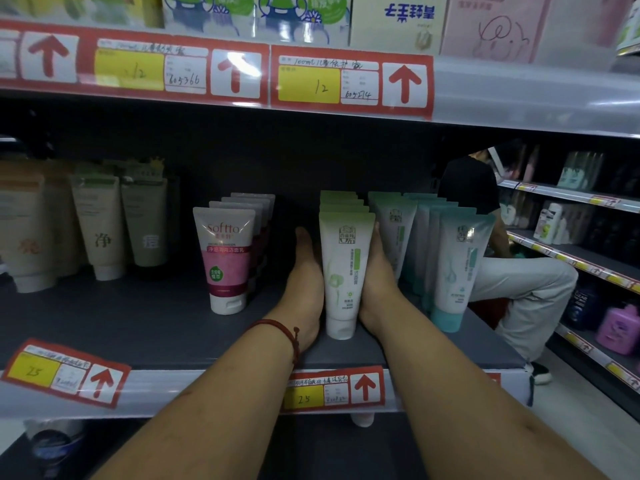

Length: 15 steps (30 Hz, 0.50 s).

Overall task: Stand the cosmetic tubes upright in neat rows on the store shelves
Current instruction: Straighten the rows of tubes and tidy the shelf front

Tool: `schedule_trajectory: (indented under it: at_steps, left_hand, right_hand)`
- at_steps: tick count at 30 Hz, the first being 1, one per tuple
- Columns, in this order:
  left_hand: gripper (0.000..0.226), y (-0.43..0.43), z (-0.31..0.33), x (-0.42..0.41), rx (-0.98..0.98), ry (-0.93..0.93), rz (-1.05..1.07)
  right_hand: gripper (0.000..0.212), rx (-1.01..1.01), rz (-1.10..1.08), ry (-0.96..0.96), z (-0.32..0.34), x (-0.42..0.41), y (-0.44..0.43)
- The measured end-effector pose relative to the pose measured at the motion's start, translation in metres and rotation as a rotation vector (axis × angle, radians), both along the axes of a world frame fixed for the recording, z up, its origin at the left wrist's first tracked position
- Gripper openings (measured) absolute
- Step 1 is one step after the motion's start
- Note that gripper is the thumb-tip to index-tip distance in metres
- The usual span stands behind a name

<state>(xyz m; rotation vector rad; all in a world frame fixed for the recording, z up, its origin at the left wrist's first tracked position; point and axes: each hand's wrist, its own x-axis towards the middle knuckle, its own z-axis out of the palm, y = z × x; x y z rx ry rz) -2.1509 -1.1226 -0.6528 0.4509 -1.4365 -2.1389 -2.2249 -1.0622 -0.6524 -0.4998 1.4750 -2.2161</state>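
Both hands flank the green tube row [343,268], which stands upright on the shelf [138,327].
Head view: the left hand [306,271] and right hand [379,271] lie flat against the row's sides, fingers straight and together. An uneven push could topple the front tube or nudge the teal tubes [453,268] just beside it. The rear tubes and the right fingertips are hidden.

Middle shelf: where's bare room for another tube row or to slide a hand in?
Widest bare patch: shelf front-left, between the beige tubes and the pink row. A narrower gap lies between the pink row and the green row, where the left hand lies. Crowded: right of the green row, the right hand squeezes against the teal rows.
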Motion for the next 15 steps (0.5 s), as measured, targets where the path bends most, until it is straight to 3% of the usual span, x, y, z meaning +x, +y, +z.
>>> schedule_trajectory:
  at_steps: [9, 12, 15]
  left_hand:
    - [0.065, 0.001, 0.002, 0.007, -0.106, -0.051, 0.04]
    - [0.061, -0.001, 0.009, 0.018, -0.26, -0.141, 0.102]
    - [0.06, -0.008, 0.016, 0.036, -0.412, -0.232, 0.138]
  right_hand:
    - [0.059, 0.037, -0.096, -0.047, 0.004, 0.007, 0.002]
    - [0.034, 0.14, -0.121, -0.028, 0.007, 0.013, 0.012]
    - [0.023, 0.294, -0.156, 0.012, 0.011, 0.027, 0.027]
